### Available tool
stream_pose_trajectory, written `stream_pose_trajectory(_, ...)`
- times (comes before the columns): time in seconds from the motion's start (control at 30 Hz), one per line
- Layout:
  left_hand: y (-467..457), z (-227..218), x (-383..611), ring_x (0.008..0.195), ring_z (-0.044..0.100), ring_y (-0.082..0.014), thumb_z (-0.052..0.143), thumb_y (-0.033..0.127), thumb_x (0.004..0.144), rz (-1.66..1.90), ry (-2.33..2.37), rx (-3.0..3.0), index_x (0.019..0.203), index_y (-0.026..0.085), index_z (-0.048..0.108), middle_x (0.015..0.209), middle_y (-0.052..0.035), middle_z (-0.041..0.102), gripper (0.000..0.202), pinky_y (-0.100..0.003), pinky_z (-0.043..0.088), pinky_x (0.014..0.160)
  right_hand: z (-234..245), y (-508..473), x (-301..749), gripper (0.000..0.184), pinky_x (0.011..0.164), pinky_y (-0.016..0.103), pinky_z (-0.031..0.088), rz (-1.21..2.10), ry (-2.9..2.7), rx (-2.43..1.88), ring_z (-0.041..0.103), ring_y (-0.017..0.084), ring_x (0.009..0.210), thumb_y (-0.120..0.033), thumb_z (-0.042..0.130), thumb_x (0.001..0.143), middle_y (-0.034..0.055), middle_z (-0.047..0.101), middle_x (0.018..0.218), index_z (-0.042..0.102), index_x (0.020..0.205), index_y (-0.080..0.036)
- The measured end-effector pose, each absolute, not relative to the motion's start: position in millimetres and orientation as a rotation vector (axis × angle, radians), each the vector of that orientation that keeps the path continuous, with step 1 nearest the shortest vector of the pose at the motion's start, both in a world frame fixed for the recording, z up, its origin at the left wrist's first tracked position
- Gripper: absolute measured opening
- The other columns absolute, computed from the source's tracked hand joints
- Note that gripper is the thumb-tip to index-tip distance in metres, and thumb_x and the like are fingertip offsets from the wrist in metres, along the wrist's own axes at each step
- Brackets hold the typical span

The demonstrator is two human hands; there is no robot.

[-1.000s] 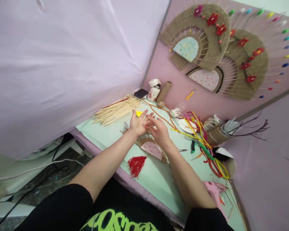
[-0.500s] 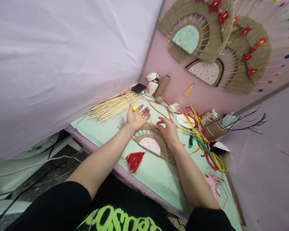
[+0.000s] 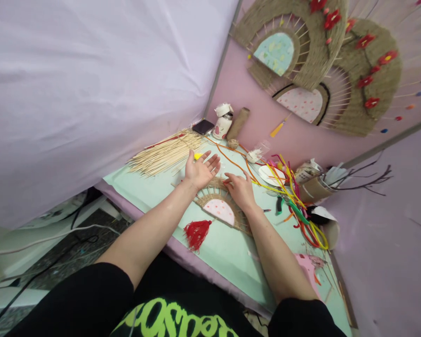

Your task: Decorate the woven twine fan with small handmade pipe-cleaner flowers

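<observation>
A small half-round fan [image 3: 239, 214] of twine and thin sticks, with a pink-dotted white centre [image 3: 219, 211], lies on the table beneath my hands. My left hand [image 3: 200, 172] is held palm up over its far left side, fingers spread and nothing in it. Over the fan's right part reaches my right hand [image 3: 241, 189], palm down with fingers bent and apart. Its fingertips are at a tiny red piece [image 3: 225, 182] on the fan; whether they touch it I cannot tell. A red tassel [image 3: 197, 235] lies at the fan's near edge.
A bundle of thin sticks [image 3: 164, 152] lies at the back left, near a phone [image 3: 203, 126] and bottle [image 3: 222, 122]. To the right are pliers [image 3: 296, 210], coloured pipe cleaners [image 3: 317, 234], a pink glue gun [image 3: 307, 267] and dark branches [image 3: 368, 180]. Larger fans [image 3: 358, 103] hang behind.
My right hand has shifted slightly left, its fingertips now closer to the red piece. My left hand keeps its palm-up pose. The view has tilted a little.
</observation>
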State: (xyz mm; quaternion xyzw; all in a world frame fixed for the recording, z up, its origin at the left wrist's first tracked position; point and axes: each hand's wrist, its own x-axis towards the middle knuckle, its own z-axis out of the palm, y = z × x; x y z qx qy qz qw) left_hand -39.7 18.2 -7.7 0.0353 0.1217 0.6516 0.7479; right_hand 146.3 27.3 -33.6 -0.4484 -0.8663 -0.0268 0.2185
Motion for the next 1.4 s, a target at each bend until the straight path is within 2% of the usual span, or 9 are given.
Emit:
stream_pose_trajectory(0.3,19,-9,-41,0.094,0.065,-0.0226,0.045,0.064,0.085,1.414,0.260,0.067,0.102,0.015,0.061,0.094,-0.0121,0.065,0.054,-0.034,0.054,0.078,-33,25,145,0.034,0.113,0.053,0.021,-0.091,-2.424,-1.251,0.067,0.022,0.093,-0.013,0.051,0.086,0.0013,0.076,0.090,0.059,0.117,-0.023)
stream_pose_trajectory(0.57,19,-8,-41,0.088,0.064,-0.0195,0.044,0.061,0.087,1.424,0.312,0.122,0.095,0.016,0.061,0.089,-0.0100,0.065,0.048,-0.032,0.053,0.077,-25,25,149,0.031,0.114,0.053,0.021,-0.060,-2.420,-1.258,0.066,0.022,0.098,-0.016,0.050,0.087,0.0026,0.075,0.096,0.058,0.117,-0.023)
stream_pose_trajectory(0.73,21,-11,-31,0.077,0.061,-0.0160,0.051,0.046,0.086,1.511,0.767,0.512,0.084,0.018,0.063,0.078,-0.0050,0.063,0.031,-0.029,0.050,0.075,-4,23,159,0.043,0.113,0.053,0.021,-0.044,-2.370,-1.295,0.063,0.022,0.106,-0.009,0.047,0.082,0.0037,0.074,0.102,0.055,0.121,-0.023)
stream_pose_trajectory(0.83,18,-18,-23,0.085,0.058,-0.0187,0.057,0.030,0.082,1.616,1.162,1.139,0.077,0.020,0.064,0.081,-0.0042,0.063,0.013,-0.033,0.045,0.089,8,19,164,0.045,0.112,0.051,0.023,-0.007,-2.429,-1.307,0.062,0.021,0.107,-0.005,0.042,0.080,0.0031,0.074,0.102,0.058,0.117,-0.023)
stream_pose_trajectory(0.9,14,-23,-20,0.098,0.055,-0.0226,0.059,0.022,0.079,1.514,1.330,1.588,0.078,0.021,0.067,0.091,-0.0064,0.064,0.008,-0.038,0.040,0.099,11,17,165,0.045,0.111,0.048,0.025,0.024,-2.498,-1.299,0.062,0.021,0.108,-0.002,0.041,0.078,0.0030,0.074,0.105,0.060,0.113,-0.023)
stream_pose_trajectory(0.97,11,-28,-20,0.107,0.050,-0.0268,0.057,0.017,0.078,1.260,1.477,1.910,0.084,0.021,0.070,0.100,-0.0097,0.063,0.015,-0.042,0.036,0.102,11,16,163,0.043,0.111,0.047,0.026,0.042,-2.559,-1.294,0.061,0.020,0.109,-0.002,0.042,0.077,0.0041,0.073,0.109,0.062,0.109,-0.022)
stream_pose_trajectory(1.13,8,-34,-21,0.110,0.044,-0.0323,0.048,0.020,0.086,0.725,1.715,2.223,0.096,0.019,0.074,0.107,-0.0151,0.060,0.028,-0.048,0.038,0.092,7,14,159,0.038,0.110,0.048,0.024,0.056,-2.634,-1.303,0.059,0.020,0.112,-0.001,0.041,0.079,0.0054,0.072,0.109,0.064,0.102,-0.022)
stream_pose_trajectory(1.27,7,-33,-21,0.108,0.043,-0.0305,0.048,0.021,0.087,0.619,1.740,2.277,0.095,0.022,0.074,0.107,-0.0139,0.059,0.027,-0.045,0.037,0.090,6,12,158,0.037,0.112,0.049,0.019,0.047,-2.653,-1.293,0.059,0.020,0.113,0.000,0.042,0.078,0.0052,0.071,0.110,0.063,0.100,-0.022)
stream_pose_trajectory(1.4,8,-34,-21,0.110,0.043,-0.0309,0.051,0.022,0.087,0.672,1.708,2.218,0.090,0.022,0.074,0.106,-0.0137,0.057,0.024,-0.045,0.036,0.092,5,12,155,0.035,0.111,0.052,0.018,0.063,-2.678,-1.330,0.058,0.021,0.115,-0.001,0.042,0.079,0.0069,0.070,0.110,0.061,0.099,-0.021)
